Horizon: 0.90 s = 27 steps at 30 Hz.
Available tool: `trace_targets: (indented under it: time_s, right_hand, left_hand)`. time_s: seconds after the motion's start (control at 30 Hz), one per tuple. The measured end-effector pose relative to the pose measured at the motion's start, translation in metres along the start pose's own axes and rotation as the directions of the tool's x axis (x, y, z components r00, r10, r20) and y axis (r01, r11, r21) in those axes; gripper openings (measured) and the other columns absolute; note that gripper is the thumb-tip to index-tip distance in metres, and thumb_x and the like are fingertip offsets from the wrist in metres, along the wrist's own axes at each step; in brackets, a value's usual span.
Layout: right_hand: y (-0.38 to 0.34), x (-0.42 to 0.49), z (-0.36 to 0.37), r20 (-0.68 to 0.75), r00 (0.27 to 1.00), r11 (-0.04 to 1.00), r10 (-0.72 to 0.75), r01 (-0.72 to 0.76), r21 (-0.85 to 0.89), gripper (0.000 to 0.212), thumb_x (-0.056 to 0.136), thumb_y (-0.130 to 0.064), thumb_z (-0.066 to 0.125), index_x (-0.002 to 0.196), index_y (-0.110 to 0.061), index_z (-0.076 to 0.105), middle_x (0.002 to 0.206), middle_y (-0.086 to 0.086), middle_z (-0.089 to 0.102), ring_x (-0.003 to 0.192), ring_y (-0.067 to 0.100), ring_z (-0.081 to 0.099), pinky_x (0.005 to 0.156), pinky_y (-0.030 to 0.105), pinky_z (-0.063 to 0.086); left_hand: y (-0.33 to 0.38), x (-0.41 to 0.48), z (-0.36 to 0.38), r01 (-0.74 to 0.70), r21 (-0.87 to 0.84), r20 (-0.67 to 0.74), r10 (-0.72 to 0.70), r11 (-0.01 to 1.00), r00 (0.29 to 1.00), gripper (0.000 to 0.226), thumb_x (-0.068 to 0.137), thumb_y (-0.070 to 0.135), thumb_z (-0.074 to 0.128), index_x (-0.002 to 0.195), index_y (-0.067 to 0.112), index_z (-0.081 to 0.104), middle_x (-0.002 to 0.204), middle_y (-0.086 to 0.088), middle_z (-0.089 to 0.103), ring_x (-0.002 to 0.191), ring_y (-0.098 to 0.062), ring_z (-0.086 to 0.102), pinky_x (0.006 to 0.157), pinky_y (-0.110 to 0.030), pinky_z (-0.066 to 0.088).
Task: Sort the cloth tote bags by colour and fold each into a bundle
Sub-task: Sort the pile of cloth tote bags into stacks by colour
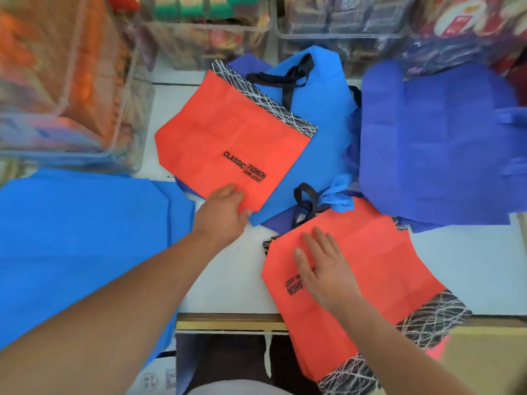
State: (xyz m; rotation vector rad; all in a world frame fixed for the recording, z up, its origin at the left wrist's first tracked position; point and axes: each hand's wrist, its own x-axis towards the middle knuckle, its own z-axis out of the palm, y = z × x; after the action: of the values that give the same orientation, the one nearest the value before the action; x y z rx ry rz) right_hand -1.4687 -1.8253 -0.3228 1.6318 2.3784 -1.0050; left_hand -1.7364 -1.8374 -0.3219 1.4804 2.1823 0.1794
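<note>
A red tote bag with black lettering and a scribble-patterned band lies flat in the middle, on top of a light blue bag with black handles. My left hand grips its near corner. A second red tote bag lies at the table's near edge, overhanging it. My right hand rests flat on it with straight fingers. Dark blue bags are stacked at the right. A light blue bag pile lies at the left.
Clear plastic bins of packaged goods line the left side and the back of the white table. The table's wooden front edge runs below my arms. A cardboard box stands at the lower right.
</note>
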Motion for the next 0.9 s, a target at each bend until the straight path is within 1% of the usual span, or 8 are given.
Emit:
trace_targets:
  time_s: [0.1, 0.23, 0.33, 0.43, 0.57, 0.63, 0.77, 0.9]
  right_hand:
    - [0.003, 0.006, -0.009, 0.016, 0.998, 0.998, 0.060, -0.060, 0.022, 0.061, 0.101, -0.061, 0.033, 0.154, -0.034, 0.039, 0.166, -0.012, 0.024, 0.154, 0.013, 0.017, 0.124, 0.035, 0.022]
    - [0.004, 0.011, -0.019, 0.082, 0.991, 0.994, 0.101, -0.105, 0.043, 0.058, 0.102, -0.059, 0.033, 0.156, -0.038, 0.033, 0.166, -0.020, 0.018, 0.153, 0.005, 0.017, 0.123, 0.031, 0.022]
    - [0.006, 0.011, -0.017, 0.133, 0.986, 0.994, 0.103, -0.106, 0.014, 0.064, 0.100, -0.064, 0.031, 0.158, -0.039, 0.026, 0.166, -0.022, 0.010, 0.154, 0.001, 0.008, 0.125, 0.029, 0.017]
    - [0.006, 0.011, -0.019, 0.155, 0.982, 0.994, 0.104, -0.106, 0.004, 0.065, 0.099, -0.066, 0.029, 0.159, -0.040, 0.024, 0.167, -0.022, 0.007, 0.153, 0.000, 0.004, 0.125, 0.029, 0.015]
    - [0.006, 0.012, -0.030, 0.200, 0.977, 0.997, 0.070, -0.077, 0.030, 0.066, 0.098, -0.068, 0.030, 0.156, -0.039, 0.032, 0.166, -0.021, 0.013, 0.153, 0.002, 0.011, 0.123, 0.027, 0.017]
    - [0.001, 0.011, -0.042, 0.186, 0.980, 0.970, 0.071, -0.111, 0.215, 0.069, 0.094, -0.071, 0.033, 0.153, -0.037, 0.039, 0.164, -0.018, 0.025, 0.151, 0.001, 0.020, 0.118, 0.021, 0.017]
    - [-0.013, -0.006, -0.080, -0.069, 0.991, 0.772, 0.117, -0.047, 0.633, 0.056, 0.099, -0.064, 0.039, 0.152, -0.046, 0.036, 0.155, -0.018, 0.043, 0.141, 0.001, 0.040, 0.116, 0.021, 0.028]
    - [0.014, -0.041, -0.113, -0.400, 0.894, 0.774, 0.203, 0.104, 0.625, 0.058, 0.100, -0.051, 0.054, 0.151, -0.054, 0.028, 0.155, -0.007, 0.040, 0.141, 0.009, 0.041, 0.116, 0.034, 0.036]
  left_hand:
    - [-0.021, 0.016, 0.007, -0.067, 0.067, 0.014, 0.066, 0.995, 0.998, 0.054, 0.087, 0.037, 0.072, 0.134, 0.013, 0.060, 0.145, -0.010, 0.054, 0.128, -0.036, 0.052, 0.102, -0.041, 0.045]
    - [-0.029, 0.023, 0.008, -0.219, 0.238, -0.096, 0.247, 0.946, 0.964, 0.029, 0.086, 0.034, 0.072, 0.101, 0.010, 0.067, 0.107, -0.010, 0.066, 0.093, -0.037, 0.062, 0.069, -0.042, 0.053]
    - [-0.029, 0.023, 0.005, -0.285, 0.341, 0.015, 0.298, 0.896, 0.954, 0.045, 0.077, 0.048, 0.077, 0.097, 0.010, 0.062, 0.099, -0.010, 0.062, 0.090, -0.034, 0.059, 0.060, -0.039, 0.049]
    - [-0.028, 0.024, 0.006, -0.284, 0.356, 0.021, 0.296, 0.890, 0.955, 0.024, 0.081, 0.026, 0.079, 0.091, 0.013, 0.062, 0.093, -0.009, 0.065, 0.082, -0.033, 0.062, 0.059, -0.038, 0.052]
    - [-0.008, 0.014, -0.010, -0.139, 0.266, -0.144, 0.182, 0.954, 0.973, 0.008, 0.089, 0.006, 0.063, 0.089, 0.013, 0.058, 0.083, -0.009, 0.067, 0.073, -0.036, 0.067, 0.054, -0.034, 0.034]
    - [0.011, -0.002, -0.022, -0.141, 0.177, -0.282, 0.187, 0.974, 0.941, 0.012, 0.087, 0.006, 0.066, 0.083, 0.011, 0.056, 0.074, -0.010, 0.064, 0.064, -0.036, 0.064, 0.051, -0.033, 0.031]
    - [0.072, -0.059, -0.013, -0.390, 0.092, -0.337, 0.397, 0.916, 0.853, 0.005, 0.087, 0.008, 0.058, 0.085, 0.011, 0.055, 0.085, -0.011, 0.063, 0.076, -0.036, 0.062, 0.059, -0.044, 0.049]
    - [0.133, -0.134, 0.040, -0.588, 0.066, -0.105, 0.592, 0.806, 0.799, 0.022, 0.080, 0.010, 0.062, 0.094, 0.016, 0.047, 0.110, -0.011, 0.066, 0.103, -0.031, 0.064, 0.081, -0.042, 0.055]
